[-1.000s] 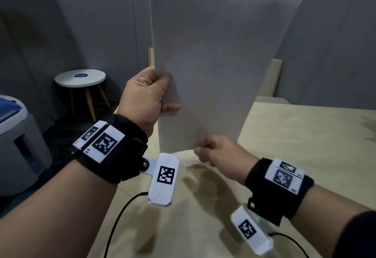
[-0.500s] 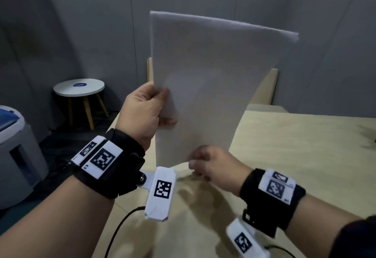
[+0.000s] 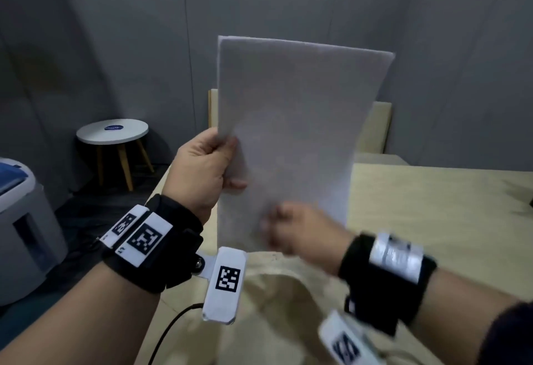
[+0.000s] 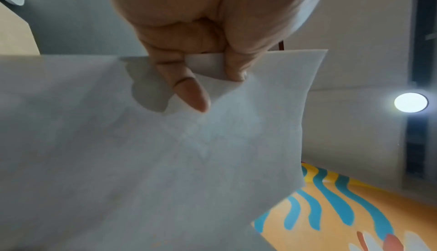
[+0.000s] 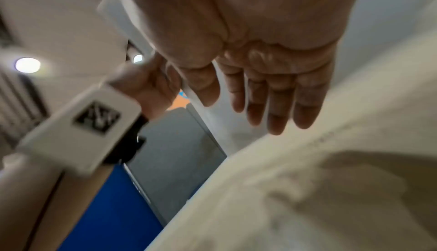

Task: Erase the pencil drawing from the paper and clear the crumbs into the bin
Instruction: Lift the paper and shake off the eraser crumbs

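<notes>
1. The table is the biggest thing here, a pale wood top filling the lower right of the head view. It looks bare; no crumbs show up on it, but they'd be too small to tell.
2. The bin, grey with a blue top, sits on the floor well off to the left, nowhere near the sheet. Any crumbs shaken loose right now would probably land on the table or floor, not in it.
3. The paper is held upright above the table's near-left corner. Only faint traces show in the left wrist view, so the drawing seems mostly gone.
4. The left hand pinches the sheet's left edge, thumb on one face and curled fingers on the other. One-sided grip, so the paper could flop, crease or slip.
5. The right hand is blurred at the sheet's bottom edge. In the right wrist view its fingers are straight and loose, gripping nothing. A hard flick there could crumple the page or tear it.
</notes>
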Tool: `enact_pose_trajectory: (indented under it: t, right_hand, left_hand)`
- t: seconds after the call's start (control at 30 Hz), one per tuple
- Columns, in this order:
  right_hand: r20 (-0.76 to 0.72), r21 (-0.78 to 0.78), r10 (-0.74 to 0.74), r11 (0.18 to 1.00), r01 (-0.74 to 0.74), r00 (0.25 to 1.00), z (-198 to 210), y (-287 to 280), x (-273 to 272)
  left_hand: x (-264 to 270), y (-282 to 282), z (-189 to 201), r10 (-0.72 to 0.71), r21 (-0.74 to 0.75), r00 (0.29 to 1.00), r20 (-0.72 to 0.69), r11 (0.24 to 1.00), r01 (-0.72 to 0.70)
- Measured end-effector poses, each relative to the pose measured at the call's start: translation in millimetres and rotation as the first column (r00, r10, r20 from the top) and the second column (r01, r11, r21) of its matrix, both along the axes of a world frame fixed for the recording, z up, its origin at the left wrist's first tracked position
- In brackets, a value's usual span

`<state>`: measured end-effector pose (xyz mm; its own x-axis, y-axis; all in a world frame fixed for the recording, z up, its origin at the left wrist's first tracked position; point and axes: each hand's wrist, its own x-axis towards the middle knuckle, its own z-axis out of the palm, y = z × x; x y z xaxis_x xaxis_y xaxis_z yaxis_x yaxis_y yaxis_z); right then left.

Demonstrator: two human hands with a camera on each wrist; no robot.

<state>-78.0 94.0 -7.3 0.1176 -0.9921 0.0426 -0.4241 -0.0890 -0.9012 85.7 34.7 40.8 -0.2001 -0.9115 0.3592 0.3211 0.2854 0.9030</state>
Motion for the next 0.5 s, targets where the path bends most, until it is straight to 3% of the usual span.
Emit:
enact_pose_trajectory:
  t: [0.03,0.1,0.23,0.3,0.37,0.43,0.47,0.5]
  right_hand:
    - [-0.135,0.052,0.003,0.999,0.004,0.991,-20,7,-2]
    - [-0.149,0.018,-0.02,1.0,0.023,0.989,-23,14,-8]
    - [0.144,-0.32,-0.01,0.946,0.056,0.99,62,19,-11]
    - [0.3,-0.458,0.02,0.88,0.125,0.954,109,21,-17]
    - [0.422,-0.505,0.05,0.842,0.189,0.905,129,17,-28]
    - [0.468,-0.414,-0.026,0.877,0.245,0.883,109,7,-35]
    - [0.407,-0.325,-0.099,0.913,0.246,0.908,82,4,-37]
    - [0.257,-0.214,-0.161,0.952,0.219,0.953,48,5,-37]
  left_hand:
    - [2,-2,1,0.007,0.002,1.0,-0.004,1.0,-0.007]
    - [3,-5,1,0.011,-0.01,1.0,0.021,1.0,-0.011]
    - [4,-6,-1,0.01,-0.01,0.999,0.041,1.0,-0.01]
    - [4,-5,-1,-0.002,-0.003,1.0,0.031,1.0,0.002]
    - [3,-3,-2,-0.01,0.003,1.0,0.012,1.0,0.01]
    - [3,-1,0,-0.012,0.019,1.0,-0.028,1.0,0.012]
    - [3,-1,1,-0.011,0.026,0.999,-0.048,1.0,0.012]
    - [3,-1,3,-0.009,0.028,0.998,-0.057,1.0,0.01]
